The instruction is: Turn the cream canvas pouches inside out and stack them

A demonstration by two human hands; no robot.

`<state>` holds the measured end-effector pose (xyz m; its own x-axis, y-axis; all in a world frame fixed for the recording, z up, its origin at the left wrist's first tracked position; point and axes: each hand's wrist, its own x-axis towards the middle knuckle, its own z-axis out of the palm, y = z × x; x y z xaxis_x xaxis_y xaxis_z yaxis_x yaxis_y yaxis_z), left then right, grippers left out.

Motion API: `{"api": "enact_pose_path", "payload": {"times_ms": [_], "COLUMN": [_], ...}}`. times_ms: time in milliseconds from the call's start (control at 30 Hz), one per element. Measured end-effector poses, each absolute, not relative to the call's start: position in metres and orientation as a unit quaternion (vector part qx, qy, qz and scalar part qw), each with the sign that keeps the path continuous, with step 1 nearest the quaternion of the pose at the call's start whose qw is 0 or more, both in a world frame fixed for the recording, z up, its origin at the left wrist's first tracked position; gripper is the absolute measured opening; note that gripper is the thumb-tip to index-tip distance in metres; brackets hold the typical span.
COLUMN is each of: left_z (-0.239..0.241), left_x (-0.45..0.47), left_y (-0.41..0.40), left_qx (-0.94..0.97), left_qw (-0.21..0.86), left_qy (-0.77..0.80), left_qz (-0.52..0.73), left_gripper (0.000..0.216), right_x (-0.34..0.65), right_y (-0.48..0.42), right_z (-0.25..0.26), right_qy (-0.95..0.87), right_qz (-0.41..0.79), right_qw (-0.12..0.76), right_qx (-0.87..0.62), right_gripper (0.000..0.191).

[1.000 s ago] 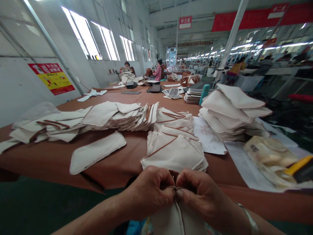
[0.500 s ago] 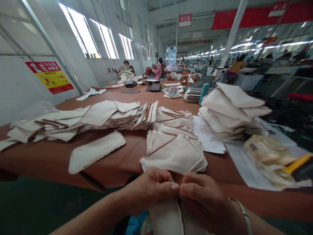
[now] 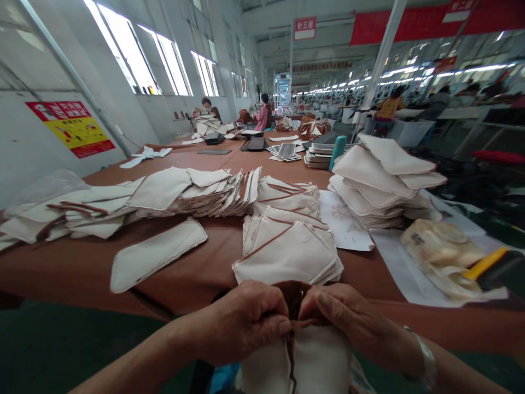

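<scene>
In front of me at the table's near edge, a cream fabric piece [image 3: 322, 358] with a brown edge and a brown seam down its middle hangs from both hands. My left hand [image 3: 250, 320] is closed, thumb and fingers pinching its top edge left of the seam. My right hand [image 3: 356, 323] grips the top edge on the other side, its fingers curled into the brown opening. Just beyond the hands lies a stack of cream fabric pieces [image 3: 287, 257] with brown edging. To the left, a single cream piece [image 3: 158, 254] lies flat.
The brown-covered table [image 3: 221, 246] carries a long row of cream pieces [image 3: 164, 189] and a tall pile [image 3: 381, 175] at right. A turquoise thread cone [image 3: 337, 152], white paper [image 3: 346, 219], a plastic bag [image 3: 443, 246] and a yellow-and-black tool [image 3: 488, 265] are there too. People work farther back.
The hands have moved apart, the right one shifting right, and the brown opening at the top of the fabric piece now shows wider. The whole view has shifted slightly.
</scene>
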<state>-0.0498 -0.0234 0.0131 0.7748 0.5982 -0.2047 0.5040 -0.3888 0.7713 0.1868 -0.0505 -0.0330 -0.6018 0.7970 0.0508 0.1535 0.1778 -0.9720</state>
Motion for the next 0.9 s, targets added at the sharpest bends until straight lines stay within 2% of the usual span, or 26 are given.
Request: {"api": "enact_pose_path", "payload": {"times_ms": [67,167,367,433,600,733,800,900], "left_z": [0.013,0.016,0.013,0.009,0.012,0.019,0.017,0.008], "left_x": [-0.05,-0.05,-0.05,-0.052,-0.05,-0.043,-0.042,-0.045], "left_y": [-0.023,-0.026,-0.032,-0.031,-0.028,-0.032,-0.033,-0.032], "left_qx": [0.84,0.833,0.75,0.741,0.778,0.79,0.766,0.679], "left_qw": [0.428,0.439,0.561,0.564,0.519,0.501,0.528,0.632], "left_qy": [0.328,0.333,0.325,0.334,0.329,0.328,0.338,0.336], "left_qz": [0.052,0.058,0.132,0.145,0.128,0.133,0.142,0.16], "left_gripper": [0.025,0.028,0.036,0.036,0.034,0.035,0.035,0.042], "right_x": [0.187,0.186,0.183,0.186,0.19,0.18,0.177,0.177], "right_y": [-0.046,-0.043,-0.047,-0.045,-0.037,-0.035,-0.034,-0.033], "right_z": [-0.031,-0.03,-0.032,-0.032,-0.016,-0.009,-0.014,-0.026], "right_qy": [-0.685,-0.677,-0.583,-0.552,-0.632,-0.715,-0.703,-0.65], "right_qz": [0.587,0.618,0.72,0.749,0.694,0.608,0.622,0.674], "right_qw": [0.275,0.257,0.302,0.292,0.239,0.257,0.272,0.289], "right_qx": [-0.332,-0.306,-0.224,-0.221,-0.248,-0.231,-0.214,-0.198], "right_gripper": [0.047,0.041,0.034,0.033,0.033,0.032,0.033,0.032]}}
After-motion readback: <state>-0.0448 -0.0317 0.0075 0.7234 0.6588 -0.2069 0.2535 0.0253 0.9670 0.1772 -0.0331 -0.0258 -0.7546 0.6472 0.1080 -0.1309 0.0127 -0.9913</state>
